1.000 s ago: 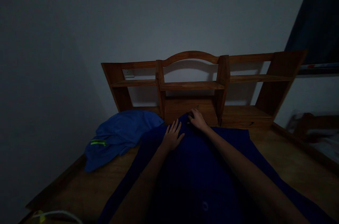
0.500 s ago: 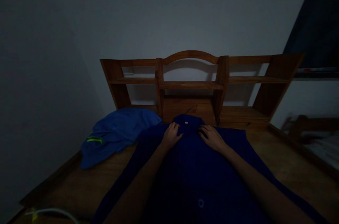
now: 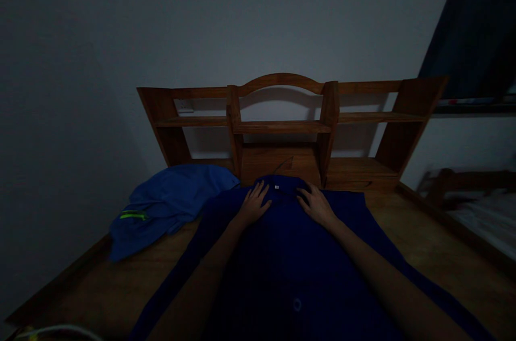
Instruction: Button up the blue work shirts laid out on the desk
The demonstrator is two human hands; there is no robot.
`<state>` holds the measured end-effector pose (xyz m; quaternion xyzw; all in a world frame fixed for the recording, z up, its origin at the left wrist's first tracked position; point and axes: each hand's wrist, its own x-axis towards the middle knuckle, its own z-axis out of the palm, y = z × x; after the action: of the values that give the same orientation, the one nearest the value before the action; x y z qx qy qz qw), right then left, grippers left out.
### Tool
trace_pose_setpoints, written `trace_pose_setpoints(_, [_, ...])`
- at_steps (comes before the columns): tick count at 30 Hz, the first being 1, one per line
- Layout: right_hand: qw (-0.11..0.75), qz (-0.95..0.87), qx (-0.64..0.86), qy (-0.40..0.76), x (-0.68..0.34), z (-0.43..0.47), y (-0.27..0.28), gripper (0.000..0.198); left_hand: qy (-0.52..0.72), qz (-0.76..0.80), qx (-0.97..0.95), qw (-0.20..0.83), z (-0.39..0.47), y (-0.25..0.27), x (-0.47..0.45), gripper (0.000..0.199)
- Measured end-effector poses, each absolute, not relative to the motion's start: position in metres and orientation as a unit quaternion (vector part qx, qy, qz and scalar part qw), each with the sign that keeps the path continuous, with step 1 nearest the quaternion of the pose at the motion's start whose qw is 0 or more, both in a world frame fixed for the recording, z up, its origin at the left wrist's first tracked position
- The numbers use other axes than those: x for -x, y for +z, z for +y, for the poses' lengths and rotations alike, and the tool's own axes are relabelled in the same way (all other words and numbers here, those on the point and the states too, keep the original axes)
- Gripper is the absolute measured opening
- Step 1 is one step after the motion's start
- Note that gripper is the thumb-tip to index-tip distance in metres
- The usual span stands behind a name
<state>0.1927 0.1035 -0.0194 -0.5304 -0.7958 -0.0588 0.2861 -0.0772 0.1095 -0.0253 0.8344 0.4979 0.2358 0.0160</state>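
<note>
A dark blue long-sleeved shirt [image 3: 282, 255] lies spread out on a wooden surface, its collar [image 3: 282, 181] at the far end with a small white label [image 3: 276, 187] inside. My left hand [image 3: 255, 204] rests on the cloth at the left of the collar, fingers spread. On the collar's right side my right hand [image 3: 316, 204] lies with its fingers apart and slightly bent. Both hands touch the fabric without closing on it. A pale ring-shaped mark [image 3: 297, 304] shows low on the shirt. Dim light hides the finer folds.
To the left lies a crumpled lighter blue garment [image 3: 173, 201] with a bright yellow-green strip. Behind the shirt, a wooden shelf unit [image 3: 282, 127] stands against the wall. A pale cable [image 3: 60, 327] curves at the lower left. The wooden tabletop [image 3: 415, 228] shows at right.
The view has shifted slightly, so the scene sits further left. My left hand's fingers have spread wider beside the collar; the shirt lies much the same.
</note>
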Motion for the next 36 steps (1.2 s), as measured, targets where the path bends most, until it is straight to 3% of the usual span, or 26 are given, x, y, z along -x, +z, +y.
trace_pose_setpoints(14, [0.245,-0.806,0.538,-0.014,-0.197,0.103,-0.02,0.047,0.248,0.465,-0.85,0.004,0.109,-0.018,0.076,0.055])
trace_pose_setpoints(20, [0.265,-0.786,0.558,-0.028,-0.194,0.102,-0.018,0.053,0.256,0.468,-0.846,0.025,0.113,-0.024,0.077,0.056])
trace_pose_setpoints(26, [0.348,-0.759,0.545,-0.08,-0.192,0.1,-0.014,0.056,0.26,0.473,-0.841,0.035,0.115,-0.028,0.078,0.059])
trace_pose_setpoints(36, [0.332,-0.799,0.491,-0.103,-0.189,0.093,-0.007,0.051,0.241,0.472,-0.847,0.037,0.119,-0.031,0.079,0.055])
